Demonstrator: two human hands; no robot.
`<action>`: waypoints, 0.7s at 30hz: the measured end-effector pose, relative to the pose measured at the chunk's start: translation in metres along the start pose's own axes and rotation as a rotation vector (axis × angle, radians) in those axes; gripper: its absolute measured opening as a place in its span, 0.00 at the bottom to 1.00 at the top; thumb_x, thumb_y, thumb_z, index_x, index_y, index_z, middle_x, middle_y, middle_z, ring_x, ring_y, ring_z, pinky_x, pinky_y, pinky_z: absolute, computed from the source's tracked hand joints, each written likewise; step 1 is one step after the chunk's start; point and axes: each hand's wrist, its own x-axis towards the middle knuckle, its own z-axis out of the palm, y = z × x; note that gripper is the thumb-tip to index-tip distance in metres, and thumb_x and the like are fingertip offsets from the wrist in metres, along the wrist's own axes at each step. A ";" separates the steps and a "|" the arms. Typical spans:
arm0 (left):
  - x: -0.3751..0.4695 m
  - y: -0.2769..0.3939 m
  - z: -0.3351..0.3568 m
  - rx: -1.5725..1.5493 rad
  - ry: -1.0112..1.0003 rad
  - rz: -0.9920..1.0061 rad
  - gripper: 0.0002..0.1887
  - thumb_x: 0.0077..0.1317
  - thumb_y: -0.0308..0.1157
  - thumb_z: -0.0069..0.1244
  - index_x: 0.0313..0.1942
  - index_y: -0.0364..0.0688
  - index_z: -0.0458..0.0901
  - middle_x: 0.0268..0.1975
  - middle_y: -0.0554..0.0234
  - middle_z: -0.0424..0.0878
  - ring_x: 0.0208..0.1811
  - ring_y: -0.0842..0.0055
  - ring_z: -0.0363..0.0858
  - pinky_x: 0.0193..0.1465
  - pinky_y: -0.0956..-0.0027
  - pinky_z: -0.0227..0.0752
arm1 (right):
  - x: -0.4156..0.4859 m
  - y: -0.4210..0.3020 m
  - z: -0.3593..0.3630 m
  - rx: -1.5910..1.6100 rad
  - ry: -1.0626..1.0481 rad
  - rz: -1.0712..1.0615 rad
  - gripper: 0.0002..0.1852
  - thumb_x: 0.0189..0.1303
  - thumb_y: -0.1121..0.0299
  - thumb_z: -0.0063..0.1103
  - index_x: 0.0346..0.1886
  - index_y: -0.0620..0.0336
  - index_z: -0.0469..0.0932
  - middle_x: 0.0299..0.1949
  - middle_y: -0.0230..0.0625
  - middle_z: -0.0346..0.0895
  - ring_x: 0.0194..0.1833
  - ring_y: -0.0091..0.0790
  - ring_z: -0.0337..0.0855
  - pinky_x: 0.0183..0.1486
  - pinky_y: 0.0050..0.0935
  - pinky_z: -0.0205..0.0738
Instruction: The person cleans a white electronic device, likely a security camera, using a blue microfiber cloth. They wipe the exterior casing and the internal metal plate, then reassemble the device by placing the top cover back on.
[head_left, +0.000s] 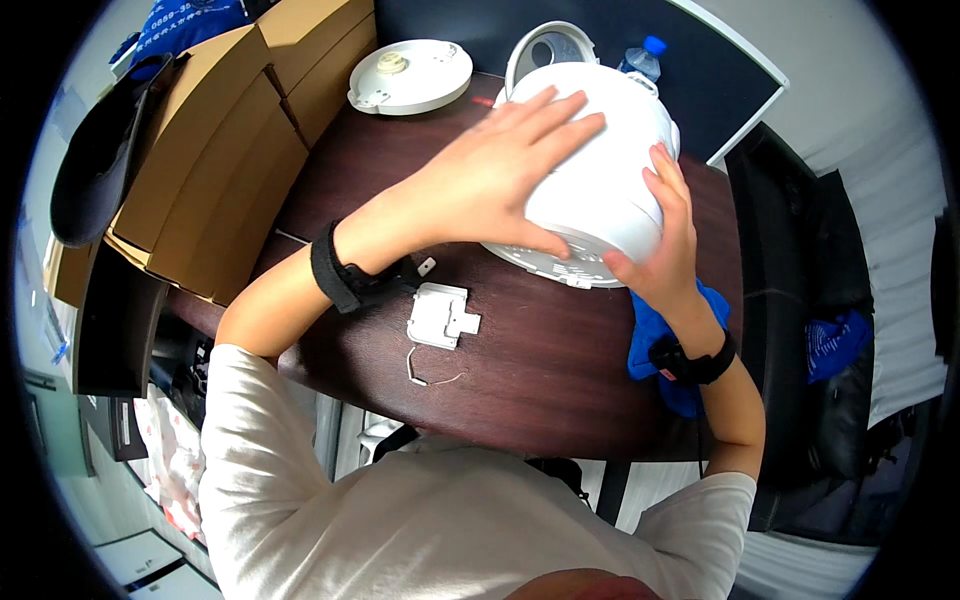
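The white rounded housing of a small appliance (611, 169), perhaps a rice cooker, lies tilted on the desk with its vented base turned towards me. My left hand (499, 172) is spread over its upper left side, thumb at the base rim. On the right side, my right hand (670, 232) grips it with the thumb by the rim. Behind the housing rises a grey-white ring-shaped part (555, 49). A flat white plastic piece (435, 316) lies nearer me, with a thin wire and sleeve (417, 381) below it and a small pale plate (426, 266) above.
A round white cover (409, 81) rests at the back left of the dark wooden desk (540, 375). Cardboard boxes (202, 165) line the left side. A blue-capped bottle (645, 58) stands behind the housing, before a dark partition (450, 37). Blue cloth (643, 341) lies under my right forearm.
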 end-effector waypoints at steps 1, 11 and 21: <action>-0.005 -0.003 0.002 0.003 -0.024 -0.047 0.62 0.43 0.60 0.71 0.76 0.48 0.58 0.78 0.39 0.55 0.78 0.43 0.54 0.76 0.44 0.55 | -0.007 0.004 -0.002 0.006 0.006 0.012 0.45 0.57 0.42 0.70 0.69 0.60 0.61 0.73 0.58 0.58 0.75 0.61 0.58 0.75 0.61 0.52; -0.001 0.005 0.016 -0.038 -0.050 -0.074 0.61 0.45 0.53 0.72 0.78 0.54 0.53 0.77 0.32 0.51 0.76 0.39 0.57 0.75 0.45 0.59 | -0.025 0.009 -0.043 -0.049 -0.115 0.100 0.51 0.48 0.45 0.78 0.69 0.58 0.59 0.71 0.58 0.59 0.73 0.63 0.59 0.73 0.60 0.55; 0.008 0.021 0.013 0.040 -0.091 -0.084 0.58 0.48 0.50 0.70 0.77 0.49 0.53 0.76 0.26 0.51 0.73 0.33 0.60 0.75 0.41 0.59 | 0.033 -0.015 -0.033 -0.131 -0.229 0.169 0.49 0.45 0.38 0.76 0.66 0.62 0.71 0.71 0.57 0.64 0.72 0.60 0.64 0.74 0.61 0.54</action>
